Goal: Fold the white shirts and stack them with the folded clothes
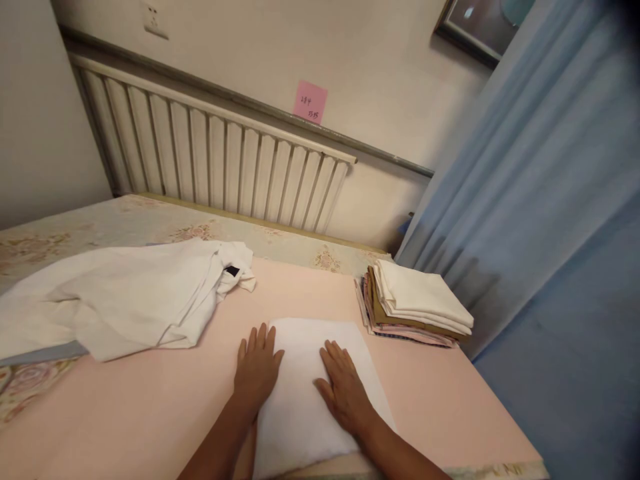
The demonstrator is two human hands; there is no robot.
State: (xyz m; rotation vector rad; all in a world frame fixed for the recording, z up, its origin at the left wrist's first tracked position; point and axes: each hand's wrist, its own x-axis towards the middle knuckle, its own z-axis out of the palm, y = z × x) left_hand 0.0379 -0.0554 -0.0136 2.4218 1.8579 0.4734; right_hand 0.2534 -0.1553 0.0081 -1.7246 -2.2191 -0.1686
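A white folded cloth (pixel 300 413), perhaps a garment, lies flat in front of me on a pink sheet (pixel 165 407). Along its left edge rests my left hand (pixel 256 367), fingers stretched out and thumb apart. My right hand (pixel 345 387) lies palm down on the right half of the cloth, its fingers extended. Neither hand grips anything. To the left is a loose heap of white garments (pixel 140 293) with a small black label showing near a collar. A stack of folded clothes (pixel 425 293) sits at the right, cream on top with brown and pink layers beneath.
The pink sheet covers part of a floral bedspread (pixel 55 233). Behind the bed stand a white radiator (pixel 215 153) and a wall with a pink note (pixel 311 102). A blue curtain (pixel 500 200) hangs close along the right side.
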